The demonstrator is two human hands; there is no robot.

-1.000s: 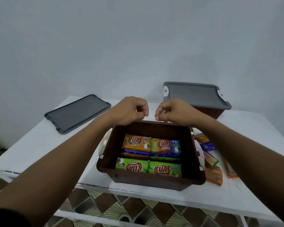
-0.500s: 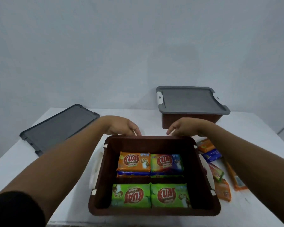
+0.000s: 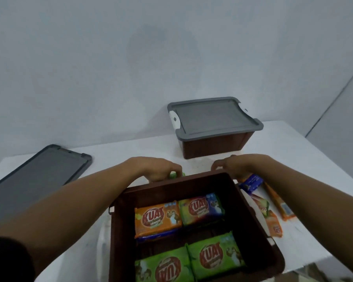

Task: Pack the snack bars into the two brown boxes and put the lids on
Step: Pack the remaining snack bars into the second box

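Note:
An open brown box (image 3: 171,187) stands near me on the white table (image 3: 130,151). Inside lie an orange snack bar (image 3: 157,218), a green-and-blue one (image 3: 200,208) and two green ones (image 3: 214,255). My left hand (image 3: 157,169) reaches behind the box's far rim and grips a green snack bar (image 3: 176,175), of which only a tip shows. Beyond the far right corner my right hand (image 3: 236,165) has its fingers curled downward; the rim hides what lies under them. A second brown box (image 3: 212,147) at the back wears its grey lid (image 3: 212,119).
A loose grey lid (image 3: 39,174) lies flat at the table's left. To the right of the open box lie loose bars: a blue one (image 3: 251,181) and orange ones (image 3: 273,224). A white wall runs behind the table. The table's front edge is right of the box.
My view has moved closer over the open box. Both hands dropped from above the box to the table behind its far rim, and the left hand has taken hold of a green bar.

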